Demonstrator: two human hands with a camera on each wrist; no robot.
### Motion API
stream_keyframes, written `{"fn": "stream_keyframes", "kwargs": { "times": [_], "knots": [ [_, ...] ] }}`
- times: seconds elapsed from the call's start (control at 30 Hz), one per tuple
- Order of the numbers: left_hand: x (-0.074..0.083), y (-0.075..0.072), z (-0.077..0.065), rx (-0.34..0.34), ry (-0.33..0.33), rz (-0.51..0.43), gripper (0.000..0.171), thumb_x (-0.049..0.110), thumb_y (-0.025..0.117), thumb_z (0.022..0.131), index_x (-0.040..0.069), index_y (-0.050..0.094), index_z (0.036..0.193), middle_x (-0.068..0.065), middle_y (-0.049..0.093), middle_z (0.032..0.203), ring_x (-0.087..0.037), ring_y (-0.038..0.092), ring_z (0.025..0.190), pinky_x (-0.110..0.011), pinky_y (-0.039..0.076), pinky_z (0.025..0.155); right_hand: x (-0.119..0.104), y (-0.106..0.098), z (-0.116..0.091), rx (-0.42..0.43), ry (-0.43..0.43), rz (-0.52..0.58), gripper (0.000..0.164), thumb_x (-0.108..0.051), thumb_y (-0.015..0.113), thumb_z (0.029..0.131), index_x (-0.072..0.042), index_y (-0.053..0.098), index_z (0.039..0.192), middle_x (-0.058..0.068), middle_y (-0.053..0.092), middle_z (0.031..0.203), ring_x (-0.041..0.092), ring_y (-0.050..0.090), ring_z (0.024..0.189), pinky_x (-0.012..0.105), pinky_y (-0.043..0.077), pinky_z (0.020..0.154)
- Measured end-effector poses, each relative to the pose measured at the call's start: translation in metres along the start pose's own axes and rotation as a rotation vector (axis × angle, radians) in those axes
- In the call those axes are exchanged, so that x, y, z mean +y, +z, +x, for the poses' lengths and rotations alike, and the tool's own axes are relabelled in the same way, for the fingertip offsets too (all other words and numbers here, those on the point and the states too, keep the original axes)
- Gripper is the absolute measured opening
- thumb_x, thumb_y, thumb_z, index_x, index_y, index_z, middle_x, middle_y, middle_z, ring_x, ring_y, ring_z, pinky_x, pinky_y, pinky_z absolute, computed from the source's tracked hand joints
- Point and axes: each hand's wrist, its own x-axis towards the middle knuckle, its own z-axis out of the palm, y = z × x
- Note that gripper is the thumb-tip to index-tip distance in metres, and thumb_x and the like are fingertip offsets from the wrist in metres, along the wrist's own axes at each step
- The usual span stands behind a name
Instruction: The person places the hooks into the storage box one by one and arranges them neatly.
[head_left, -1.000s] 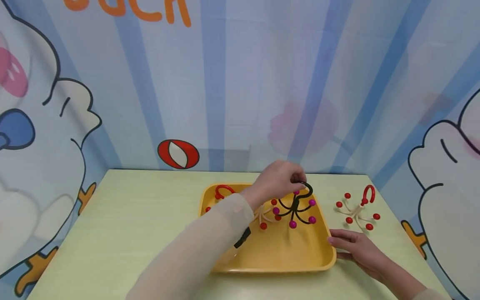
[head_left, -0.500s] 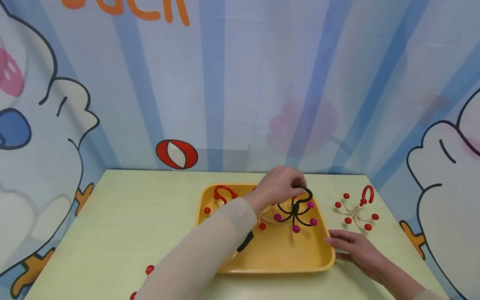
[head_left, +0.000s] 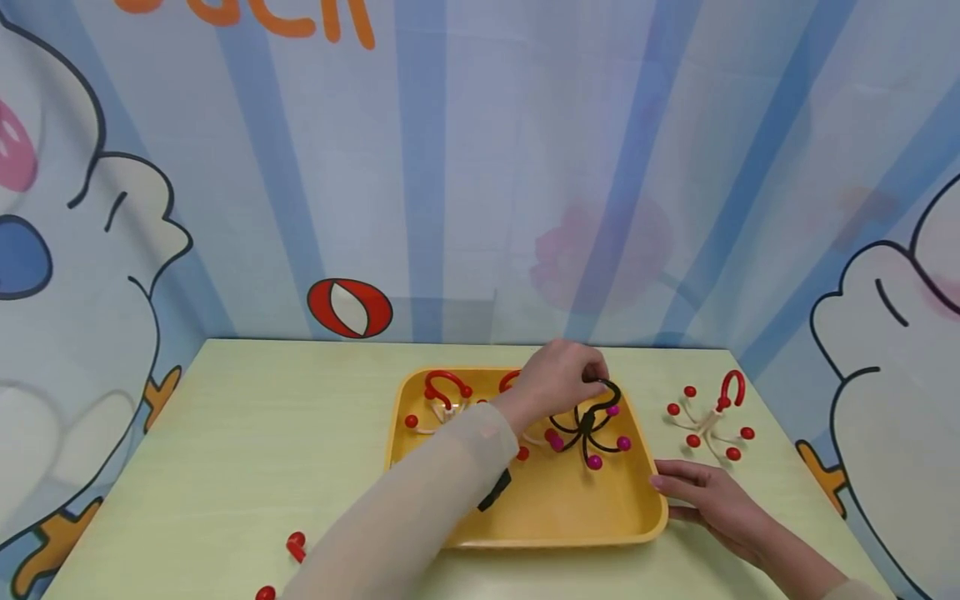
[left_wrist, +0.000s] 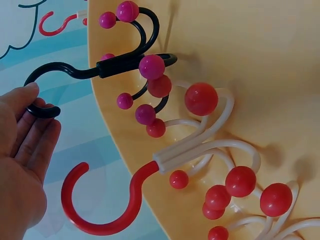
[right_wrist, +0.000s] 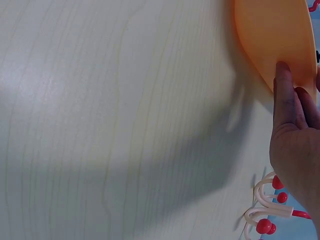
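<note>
My left hand (head_left: 558,375) pinches the curved hook end of a black multi-arm hook hanger (head_left: 587,422) with magenta balls on its arm tips. The hanger's arms spread over the back right of a yellow tray (head_left: 577,508). In the left wrist view, thumb and fingers meet at the hook (left_wrist: 47,67), beyond the tray wall. Close to it in the tray lies a white hanger (left_wrist: 172,160) with red balls and a red hook. My right hand (head_left: 712,500) lies along the tray's right wall, fingers extended against the outside, thumb at the rim.
Another white hanger (head_left: 714,418) with red balls stands on the table right of the tray. Inside the tray at back left is a similar hanger with a red hook (head_left: 447,379). Red pieces (head_left: 297,546) lie at the table's lower left. A printed curtain (head_left: 480,167) backs the table.
My left hand has lowered slightly, bringing the black hanger down into the tray. Red pieces at lower left have come into view beside the sleeve. The right hand stays at the tray wall.
</note>
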Motion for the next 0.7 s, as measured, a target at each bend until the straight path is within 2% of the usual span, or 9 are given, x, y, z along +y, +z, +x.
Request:
{"fn": "stream_keyframes", "kwargs": {
  "times": [0.27, 0.7],
  "knots": [
    [-0.0038, 0.0046, -0.0007, -0.004, -0.010, -0.003, 0.010, 0.025, 0.079, 0.100, 0.018, 0.080, 0.106, 0.008, 0.077, 0.098, -0.004, 0.066, 0.083, -0.017, 0.055, 0.080, 0.0006, -0.0022, -0.0004, -0.036, -0.016, 0.011, 0.065, -0.029, 0.071, 0.105, 0.011, 0.050, 0.151, 0.023, 0.065, 0.143, 0.022, 0.073, 0.112, 0.042, 0.063, 0.094],
    [-0.0062, 0.0059, 0.0005, 0.000, -0.014, -0.003, 0.010, 0.025, 0.080, 0.099, 0.018, 0.081, 0.106, 0.007, 0.077, 0.100, -0.005, 0.067, 0.086, -0.018, 0.056, 0.081, 0.0021, -0.0025, 0.0007, -0.030, -0.008, 0.024, 0.063, -0.027, 0.071, 0.105, 0.011, 0.051, 0.151, 0.024, 0.064, 0.144, 0.023, 0.073, 0.113, 0.043, 0.062, 0.094]
  ]
}}
